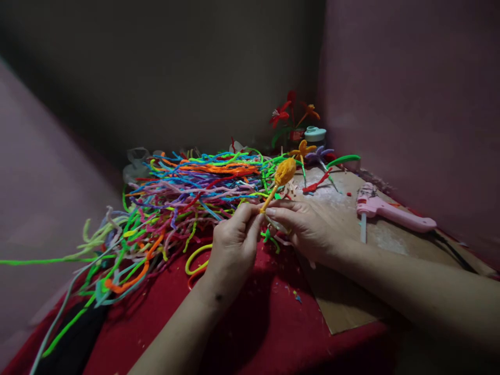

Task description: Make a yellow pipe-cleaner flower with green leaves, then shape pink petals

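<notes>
Both hands meet in front of me around the lower stem of a yellow-orange pipe-cleaner flower [285, 172]. Its bud-shaped head points up and to the right, above my fingers. My left hand [238, 234] pinches the stem between thumb and fingers. My right hand [302, 224] closes on the same stem's lower end from the right, thumb and forefinger pressed together. The stem's tip is hidden among my fingers. Just behind the hands lies a big heap of coloured pipe cleaners [203, 182].
A pink glue gun [394, 208] lies on a cardboard sheet [344, 291] at the right. Finished pipe-cleaner flowers, an orange one [303, 151] and a purple one [319, 154], lie behind. A bottle with a pale lid [314, 134] stands at the back. Red cloth [234, 333] covers the table.
</notes>
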A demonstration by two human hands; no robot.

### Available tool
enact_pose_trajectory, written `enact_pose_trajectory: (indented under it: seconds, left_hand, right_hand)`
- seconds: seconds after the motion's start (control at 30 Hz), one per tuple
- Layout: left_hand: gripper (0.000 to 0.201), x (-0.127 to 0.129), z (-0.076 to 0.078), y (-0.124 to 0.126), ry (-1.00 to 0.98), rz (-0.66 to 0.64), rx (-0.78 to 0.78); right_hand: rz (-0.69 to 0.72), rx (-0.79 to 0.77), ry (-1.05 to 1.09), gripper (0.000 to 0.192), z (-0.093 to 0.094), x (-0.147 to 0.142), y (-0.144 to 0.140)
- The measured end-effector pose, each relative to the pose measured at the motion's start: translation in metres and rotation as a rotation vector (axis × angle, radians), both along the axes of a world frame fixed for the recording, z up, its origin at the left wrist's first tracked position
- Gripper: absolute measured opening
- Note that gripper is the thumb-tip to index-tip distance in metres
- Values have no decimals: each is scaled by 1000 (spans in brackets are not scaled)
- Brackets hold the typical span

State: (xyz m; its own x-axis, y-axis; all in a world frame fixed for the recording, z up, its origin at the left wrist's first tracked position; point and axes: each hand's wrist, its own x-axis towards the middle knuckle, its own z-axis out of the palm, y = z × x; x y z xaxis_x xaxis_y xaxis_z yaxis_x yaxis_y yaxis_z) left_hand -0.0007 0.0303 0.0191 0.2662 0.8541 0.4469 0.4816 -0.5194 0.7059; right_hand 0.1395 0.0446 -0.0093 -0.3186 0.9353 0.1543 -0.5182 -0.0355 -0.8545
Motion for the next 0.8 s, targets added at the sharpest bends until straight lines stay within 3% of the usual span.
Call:
enact_pose_trajectory:
  seconds: [0.17,0.37,0.6,0.73,0.8]
  left_hand:
    - [11,3,5,-1,-213,-13,-297]
    - [16,3,11,-1,-428,-107,-627]
    - [15,-2,13,1,-558,-203,-795]
    - [14,-6,12,4,-589,-303,-923]
    - [16,-6,10,6,-549,-307,-898]
  right_hand:
    - [-38,-47,-11,15,-5,0,3]
    - [20,-75,43,18,-3,-1,4]
    - [50,-64,62,22,-2,-1,1]
    - [-1,-43,64,13,-2,-1,0]
    - [-23,-76,33,10,-2,-1,1]
